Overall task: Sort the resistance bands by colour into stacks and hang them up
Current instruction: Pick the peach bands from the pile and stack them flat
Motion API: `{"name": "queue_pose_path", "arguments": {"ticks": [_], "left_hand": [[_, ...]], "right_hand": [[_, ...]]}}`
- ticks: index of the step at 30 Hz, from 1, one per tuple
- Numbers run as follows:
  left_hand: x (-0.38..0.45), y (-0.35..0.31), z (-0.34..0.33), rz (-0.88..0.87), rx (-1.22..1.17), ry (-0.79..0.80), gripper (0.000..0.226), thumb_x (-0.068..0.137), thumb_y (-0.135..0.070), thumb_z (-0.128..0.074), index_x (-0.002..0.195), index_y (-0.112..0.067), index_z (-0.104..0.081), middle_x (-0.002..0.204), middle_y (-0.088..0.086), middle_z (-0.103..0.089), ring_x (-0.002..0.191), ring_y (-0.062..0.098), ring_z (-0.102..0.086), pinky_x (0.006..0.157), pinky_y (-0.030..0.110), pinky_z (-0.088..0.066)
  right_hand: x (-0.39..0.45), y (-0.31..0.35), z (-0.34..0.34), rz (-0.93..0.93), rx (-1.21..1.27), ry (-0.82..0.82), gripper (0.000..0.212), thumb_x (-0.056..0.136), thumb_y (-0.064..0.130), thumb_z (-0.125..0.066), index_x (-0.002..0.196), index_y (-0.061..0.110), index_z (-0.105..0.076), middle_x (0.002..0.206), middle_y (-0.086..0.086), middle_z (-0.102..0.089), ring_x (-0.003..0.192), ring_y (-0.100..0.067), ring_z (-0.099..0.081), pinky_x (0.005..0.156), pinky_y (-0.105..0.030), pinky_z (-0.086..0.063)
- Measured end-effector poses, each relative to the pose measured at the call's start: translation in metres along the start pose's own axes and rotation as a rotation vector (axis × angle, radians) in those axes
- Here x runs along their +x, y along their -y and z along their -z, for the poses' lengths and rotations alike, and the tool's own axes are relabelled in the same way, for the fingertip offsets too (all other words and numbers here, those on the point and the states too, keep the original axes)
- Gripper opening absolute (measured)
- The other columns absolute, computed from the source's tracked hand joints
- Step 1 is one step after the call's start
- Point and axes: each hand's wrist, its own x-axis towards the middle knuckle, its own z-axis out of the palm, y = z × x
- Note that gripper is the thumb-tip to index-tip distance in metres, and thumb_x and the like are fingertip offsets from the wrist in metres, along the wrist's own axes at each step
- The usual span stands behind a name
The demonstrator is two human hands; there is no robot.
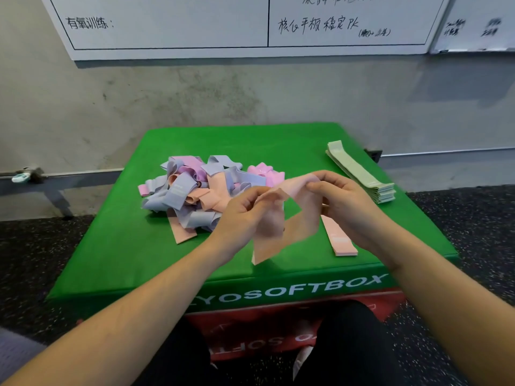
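Left hand (245, 215): fingers curled, pinching one end of a thin, flat peach-pink elastic band loop (289, 218). Right hand (342, 201): fingers bent, gripping the opposite end of the same band. Band held above the box top between both hands, twisted and limp, matte surface, lower fold hanging toward the near edge.

Just beside the right hand, partly hidden under it: neat flat stack of peach-pink bands (341, 242), edges aligned, small pale label near the exposed end. Further right, toward the far corner: taller tidy stack of pale green flat bands (362, 174), laid diagonally, layered edges visible at the near end.

Behind and left of the left hand: loose tangled heap of lilac, pink and peach bands (195, 190), curled and folded over one another, unsorted; glossy bright pink crumpled pieces at its right side, partly screened by the held band.

All resting on a green padded vinyl box top (125, 246), smooth with slight sheen, white lettering "YOSOFTBOX" on the front face. Red padded section (250, 327) beneath, partly blocked by dark-clad knees.

Surroundings: speckled black rubber floor (33, 252), mottled grey concrete wall (167, 101), white board with handwritten characters (195, 29) above.
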Motion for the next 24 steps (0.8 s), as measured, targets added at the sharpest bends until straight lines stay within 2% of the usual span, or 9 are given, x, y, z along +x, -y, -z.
{"name": "queue_pose_path", "arguments": {"ticks": [4,6,8,11,13,15,18,21,24], "left_hand": [[-0.009,-0.012,0.0,-0.002,-0.014,-0.014,0.025,0.101,-0.011,-0.054,0.095,-0.028,-0.071,0.091,-0.02,-0.071,0.089,-0.003,-0.061,0.082,0.014,-0.045],[-0.013,-0.019,0.0,-0.008,-0.012,-0.023,0.027,0.101,-0.008,-0.053,0.094,-0.027,-0.069,0.088,-0.023,-0.07,0.087,-0.006,-0.06,0.08,0.011,-0.044],[-0.016,-0.025,0.0,-0.012,-0.001,-0.009,0.026,0.1,-0.008,-0.054,0.094,-0.029,-0.069,0.09,-0.022,-0.07,0.089,-0.005,-0.06,0.081,0.011,-0.045],[-0.022,-0.03,-0.004,-0.018,0.01,0.019,0.016,0.096,-0.019,-0.06,0.094,-0.031,-0.071,0.096,-0.013,-0.071,0.09,0.0,-0.061,0.081,0.016,-0.047],[-0.025,-0.035,-0.007,-0.021,0.023,0.03,0.018,0.099,-0.018,-0.058,0.096,-0.03,-0.071,0.099,-0.003,-0.071,0.088,0.004,-0.063,0.078,0.019,-0.049],[-0.026,-0.04,-0.011,-0.024,0.009,0.052,0.018,0.101,-0.017,-0.054,0.097,-0.026,-0.069,0.094,0.003,-0.07,0.084,0.009,-0.066,0.075,0.023,-0.051],[-0.033,-0.048,-0.018,0.027,-0.049,0.108,0.012,0.093,-0.033,-0.056,0.095,-0.028,-0.067,0.088,0.005,-0.071,0.072,0.019,-0.063,0.067,0.033,-0.049],[-0.041,-0.049,-0.025,0.069,-0.073,0.186,0.012,0.09,-0.038,-0.056,0.093,-0.032,-0.067,0.089,0.003,-0.07,0.066,0.015,-0.051,0.065,0.029,-0.04],[-0.046,-0.053,-0.03,0.087,-0.034,0.284,0.016,0.094,-0.036,-0.053,0.103,-0.028,-0.064,0.094,0.003,-0.068,0.066,0.011,-0.043,0.068,0.027,-0.037]], "right_hand": [[-0.014,0.002,0.004,-0.076,0.021,0.021,0.011,0.08,0.022,-0.061,0.08,0.022,-0.072,0.086,-0.003,-0.064,0.074,-0.015,-0.053,0.067,-0.033,-0.042],[-0.021,0.003,0.003,-0.118,0.012,0.038,0.008,0.086,0.021,-0.062,0.081,0.02,-0.067,0.077,0.003,-0.061,0.066,-0.011,-0.051,0.06,-0.029,-0.038],[-0.029,0.002,0.003,-0.128,-0.046,0.011,0.017,0.094,0.023,-0.059,0.078,0.023,-0.064,0.068,0.01,-0.057,0.059,-0.007,-0.048,0.059,-0.028,-0.034],[-0.04,0.001,0.003,-0.059,-0.11,0.005,0.015,0.093,0.031,-0.066,0.079,0.028,-0.068,0.073,0.012,-0.059,0.063,-0.004,-0.049,0.057,-0.021,-0.036],[-0.047,0.003,0.001,-0.029,-0.08,0.024,0.007,0.091,0.03,-0.067,0.088,0.026,-0.072,0.083,0.01,-0.066,0.073,-0.004,-0.057,0.063,-0.019,-0.042],[-0.052,0.006,0.0,-0.016,-0.016,0.013,0.013,0.085,0.031,-0.069,0.092,0.023,-0.074,0.092,0.003,-0.07,0.084,-0.01,-0.06,0.074,-0.025,-0.044],[-0.055,0.012,0.001,-0.019,0.085,-0.012,0.013,0.092,0.021,-0.061,0.097,0.013,-0.071,0.099,-0.009,-0.068,0.091,-0.018,-0.059,0.08,-0.033,-0.043],[-0.057,0.019,-0.001,-0.05,0.158,0.005,0.016,0.098,0.01,-0.047,0.093,0.01,-0.061,0.084,-0.007,-0.062,0.077,-0.017,-0.056,0.074,-0.034,-0.041],[-0.061,0.023,-0.007,-0.066,0.187,-0.008,0.022,0.096,0.008,-0.035,0.081,0.01,-0.051,0.066,-0.002,-0.048,0.062,-0.014,-0.043,0.065,-0.034,-0.035]]}}
